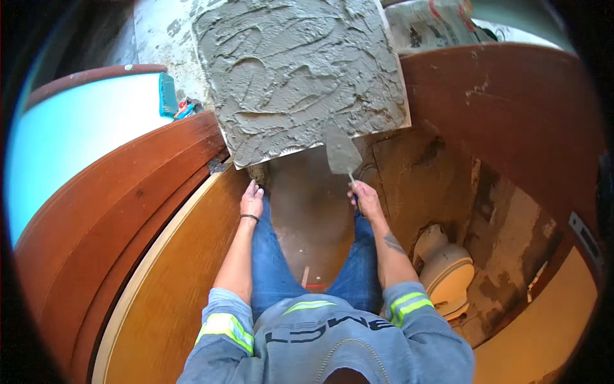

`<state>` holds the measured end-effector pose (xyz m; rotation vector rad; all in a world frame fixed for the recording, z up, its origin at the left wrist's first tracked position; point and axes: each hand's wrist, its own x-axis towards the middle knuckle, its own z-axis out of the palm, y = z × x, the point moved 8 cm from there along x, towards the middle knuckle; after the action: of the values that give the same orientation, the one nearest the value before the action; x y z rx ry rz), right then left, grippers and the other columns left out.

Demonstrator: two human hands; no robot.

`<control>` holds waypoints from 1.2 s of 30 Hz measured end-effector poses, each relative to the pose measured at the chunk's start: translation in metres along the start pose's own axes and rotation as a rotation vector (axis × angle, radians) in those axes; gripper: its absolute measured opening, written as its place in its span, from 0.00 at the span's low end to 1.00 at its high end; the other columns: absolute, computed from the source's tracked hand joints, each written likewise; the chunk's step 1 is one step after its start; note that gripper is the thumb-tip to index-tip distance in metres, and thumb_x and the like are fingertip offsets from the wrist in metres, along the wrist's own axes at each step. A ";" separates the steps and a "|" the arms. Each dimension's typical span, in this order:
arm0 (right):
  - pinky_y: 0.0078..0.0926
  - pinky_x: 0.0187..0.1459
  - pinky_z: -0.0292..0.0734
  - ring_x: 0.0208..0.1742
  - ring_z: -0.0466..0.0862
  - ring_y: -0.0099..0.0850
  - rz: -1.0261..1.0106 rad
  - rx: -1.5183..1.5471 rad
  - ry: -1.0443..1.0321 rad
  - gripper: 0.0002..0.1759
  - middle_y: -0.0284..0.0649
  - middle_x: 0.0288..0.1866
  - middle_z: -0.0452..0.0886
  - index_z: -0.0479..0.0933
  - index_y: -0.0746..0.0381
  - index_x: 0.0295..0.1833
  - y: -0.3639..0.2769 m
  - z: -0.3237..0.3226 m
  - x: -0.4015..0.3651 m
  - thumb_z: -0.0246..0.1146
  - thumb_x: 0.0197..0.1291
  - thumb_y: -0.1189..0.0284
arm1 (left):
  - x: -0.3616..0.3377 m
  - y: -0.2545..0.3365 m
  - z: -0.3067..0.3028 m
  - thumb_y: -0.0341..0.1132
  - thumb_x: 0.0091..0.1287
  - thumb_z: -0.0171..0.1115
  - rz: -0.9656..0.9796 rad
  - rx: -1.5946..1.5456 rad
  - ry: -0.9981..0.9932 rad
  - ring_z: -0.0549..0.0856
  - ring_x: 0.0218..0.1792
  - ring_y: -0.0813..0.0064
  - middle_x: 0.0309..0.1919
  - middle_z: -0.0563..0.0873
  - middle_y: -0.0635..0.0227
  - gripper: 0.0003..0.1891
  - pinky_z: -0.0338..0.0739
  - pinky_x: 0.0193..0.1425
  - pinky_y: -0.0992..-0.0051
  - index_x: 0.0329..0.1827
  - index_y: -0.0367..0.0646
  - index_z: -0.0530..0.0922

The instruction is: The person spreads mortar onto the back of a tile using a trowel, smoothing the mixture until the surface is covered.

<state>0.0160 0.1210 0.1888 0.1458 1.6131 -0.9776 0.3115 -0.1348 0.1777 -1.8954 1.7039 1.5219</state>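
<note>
My right hand [366,198] grips the handle of a trowel [343,152], its mortar-smeared blade pointing away from me. The blade's tip overlaps the near edge of a large square tile [281,153] in this view. Wet grey mortar [300,70] covers the tile's upper face in rough ridges, leaving a thin pale rim. My left hand [251,201] hangs just below the tile's near-left corner, its fingers loosely curled together with nothing visible in them. It appears apart from the tile. What supports the tile is hidden.
A wooden door [185,269] stands close on my left, beside a reddish-brown frame [121,179]. Another brown wooden panel [511,96] rises on the right. A toilet [448,272] sits lower right. A bag [428,25] lies at the back right, and a teal object [167,95] at the left.
</note>
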 end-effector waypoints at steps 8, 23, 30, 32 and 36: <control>0.48 0.41 0.77 0.40 0.83 0.48 -0.327 -1.029 0.211 0.19 0.50 0.34 0.83 0.79 0.59 0.39 -0.120 0.020 -0.066 0.54 0.66 0.54 | -0.036 0.043 0.033 0.37 0.67 0.56 -0.094 0.229 -0.113 0.77 0.63 0.63 0.61 0.78 0.51 0.28 0.68 0.67 0.69 0.70 0.39 0.65; 0.49 0.40 0.76 0.37 0.83 0.52 -0.156 -0.899 0.495 0.22 0.52 0.36 0.84 0.80 0.63 0.41 -0.168 -0.138 -0.059 0.53 0.66 0.55 | -0.011 0.047 0.050 0.36 0.68 0.56 0.051 0.212 -0.168 0.81 0.52 0.70 0.52 0.83 0.56 0.27 0.73 0.59 0.73 0.69 0.36 0.66; 0.33 0.28 0.75 0.21 0.80 0.33 0.070 -0.098 0.574 0.21 0.43 0.22 0.80 0.80 0.63 0.40 -0.117 -0.096 -0.076 0.54 0.67 0.55 | -0.017 0.040 0.046 0.37 0.67 0.56 -0.033 0.231 -0.206 0.79 0.61 0.63 0.59 0.80 0.51 0.27 0.69 0.66 0.71 0.68 0.38 0.67; 0.38 0.34 0.75 0.26 0.82 0.39 -0.034 -0.292 0.570 0.21 0.46 0.23 0.81 0.80 0.63 0.41 -0.103 -0.108 -0.051 0.52 0.67 0.56 | -0.015 0.032 0.047 0.37 0.67 0.55 -0.028 0.169 -0.223 0.78 0.62 0.63 0.59 0.79 0.51 0.27 0.69 0.67 0.70 0.69 0.36 0.67; 0.24 0.21 0.70 0.18 0.74 0.23 -0.107 -0.303 0.582 0.20 0.33 0.21 0.76 0.79 0.61 0.36 -0.097 -0.126 -0.045 0.54 0.68 0.56 | -0.003 0.035 0.040 0.37 0.68 0.55 0.040 0.163 -0.260 0.78 0.62 0.64 0.59 0.79 0.51 0.27 0.69 0.67 0.71 0.69 0.36 0.66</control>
<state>-0.1214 0.1586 0.2725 0.1443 2.3040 -0.7958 0.2616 -0.1163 0.1779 -1.5201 1.6990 1.5157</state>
